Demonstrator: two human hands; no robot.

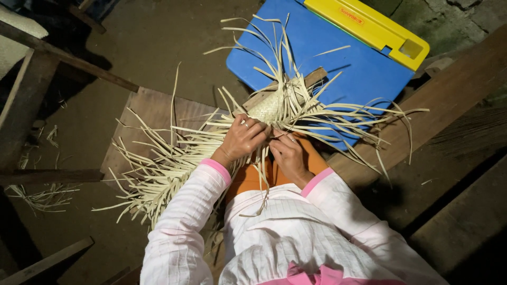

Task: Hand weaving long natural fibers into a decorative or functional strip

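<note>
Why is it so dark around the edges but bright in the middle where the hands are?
In the head view, light falls mainly on the middle: the left hand, right hand, pale woven strips and blue case are bright and sharp, while the wooden beams and floor at the edges sink into shadow; the straight planks bend slightly near the corners, a wide-lens effect.

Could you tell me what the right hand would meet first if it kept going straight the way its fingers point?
Probably the left hand; the right hand points up-left at it across the pale strips.
</note>
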